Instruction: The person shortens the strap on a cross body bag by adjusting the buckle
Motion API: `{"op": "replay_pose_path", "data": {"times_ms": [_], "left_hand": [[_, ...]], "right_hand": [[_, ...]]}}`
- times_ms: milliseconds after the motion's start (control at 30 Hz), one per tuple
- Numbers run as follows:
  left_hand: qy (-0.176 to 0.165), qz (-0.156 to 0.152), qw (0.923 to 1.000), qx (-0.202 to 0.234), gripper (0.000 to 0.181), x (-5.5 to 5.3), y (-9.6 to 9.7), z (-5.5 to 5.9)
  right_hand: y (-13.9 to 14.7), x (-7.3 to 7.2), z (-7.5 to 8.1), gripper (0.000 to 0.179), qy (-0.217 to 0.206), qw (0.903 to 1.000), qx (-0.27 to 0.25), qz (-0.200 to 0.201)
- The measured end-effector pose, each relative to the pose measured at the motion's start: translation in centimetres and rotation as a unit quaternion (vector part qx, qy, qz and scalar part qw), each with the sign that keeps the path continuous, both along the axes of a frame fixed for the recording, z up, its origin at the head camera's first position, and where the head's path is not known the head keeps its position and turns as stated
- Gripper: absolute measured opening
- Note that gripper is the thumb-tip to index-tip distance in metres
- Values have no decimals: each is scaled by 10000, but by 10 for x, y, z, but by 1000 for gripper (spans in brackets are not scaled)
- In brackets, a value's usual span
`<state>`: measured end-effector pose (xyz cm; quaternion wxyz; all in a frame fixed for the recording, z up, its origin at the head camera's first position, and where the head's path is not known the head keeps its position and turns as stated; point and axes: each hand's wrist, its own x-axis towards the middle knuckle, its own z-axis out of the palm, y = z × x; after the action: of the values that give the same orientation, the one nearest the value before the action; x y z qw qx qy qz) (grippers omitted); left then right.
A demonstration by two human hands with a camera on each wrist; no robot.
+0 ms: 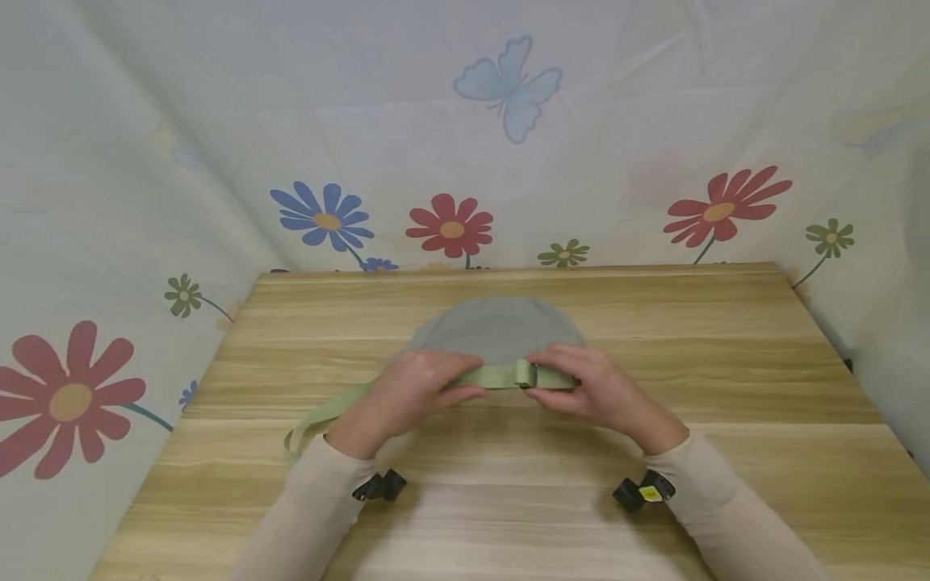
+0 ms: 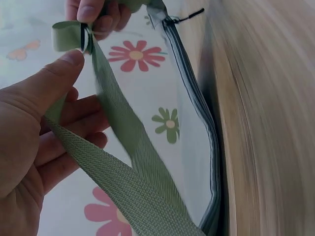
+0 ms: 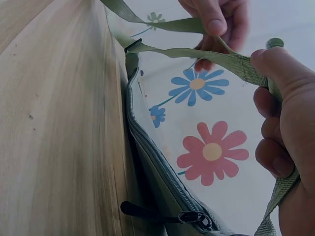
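Note:
A grey half-moon bag (image 1: pixel 501 329) lies on the wooden table, with its green webbing strap (image 1: pixel 497 377) stretched between both hands in front of it. My left hand (image 1: pixel 408 387) holds the strap between thumb and fingers. At the strap's slider buckle (image 1: pixel 525 374), my right hand (image 1: pixel 599 386) pinches the webbing. A small fold of webbing sticks out beside the dark buckle (image 2: pixel 84 37) in the left wrist view. Along the bag's edge runs a zipper (image 3: pixel 160 160) with a dark pull (image 3: pixel 147 211). A strap loop (image 1: pixel 308 424) trails out to the left.
The wood-grain table (image 1: pixel 508 516) ends at a back edge against a white cloth (image 1: pixel 581 145) printed with flowers and a butterfly. The cloth also hangs at both sides. Black wrist cameras (image 1: pixel 381 486) sit under both sleeved forearms, close above the tabletop.

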<state>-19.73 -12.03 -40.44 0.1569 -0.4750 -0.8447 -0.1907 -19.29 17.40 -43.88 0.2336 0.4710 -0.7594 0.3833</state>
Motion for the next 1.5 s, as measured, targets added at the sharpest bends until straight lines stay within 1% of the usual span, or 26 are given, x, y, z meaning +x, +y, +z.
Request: {"op": "replay_pose_path", "data": {"times_ms": [100, 267, 333, 433, 533, 633, 700, 800, 833, 900, 967, 1033, 1133, 1233, 1367, 1500], "left_hand": [[278, 1, 9996, 1, 33, 1, -7, -1], [687, -249, 9973, 60, 36, -1, -17, -3], [794, -341, 9962, 91, 36, -1, -21, -3], [851, -381, 9956, 67, 37, -2, -26, -3], [799, -344, 9962, -10, 37, -2, -32, -3], [767, -229, 9967, -94, 37, -1, -40, -4], [695, -142, 9974, -92, 41, 0, -47, -6], [506, -18, 9986, -122, 48, 1, -55, -8], [431, 25, 9990, -153, 47, 0, -56, -9], [262, 127, 9992, -262, 40, 0, -57, -11], [197, 240, 9988, -365, 36, -1, -55, -13], [209, 283, 9985, -408, 39, -3, -49, -17], [282, 205, 9985, -433, 46, -6, -34, -23], [165, 121, 9985, -507, 52, -8, -15, -25], [-247, 207, 9981, -521, 47, -8, 6, -23], [-761, 341, 9958, -367, 39, -7, 15, -18]], "right_hand": [[1, 0, 1, 35, -32, 10000, -48, -11], [1, -1, 0, 35, 83, 9999, -57, -14], [1, 0, 0, 35, 96, 9999, -64, -46], [1, 0, 1, 36, 103, 9999, -61, -114], [2, 1, 2, 36, 122, 9998, -43, -129], [3, 2, 3, 35, 168, 9997, -50, -150], [4, 1, 3, 35, 203, 9997, -76, -151], [4, 1, 2, 36, 199, 9996, -79, -166], [4, 1, 1, 36, 199, 9996, -81, -167], [2, 1, 0, 36, 192, 9996, -64, -179], [0, 0, -1, 36, 161, 9997, -92, -175], [-1, 0, -2, 36, 150, 9996, -130, -184], [-1, 1, -3, 37, 126, 9996, -174, -187], [0, 1, -2, 37, 108, 9996, -193, -170], [0, 2, 0, 37, 86, 9997, -168, -123], [1, 4, 3, 45, -225, 9993, 20, -288]]}}
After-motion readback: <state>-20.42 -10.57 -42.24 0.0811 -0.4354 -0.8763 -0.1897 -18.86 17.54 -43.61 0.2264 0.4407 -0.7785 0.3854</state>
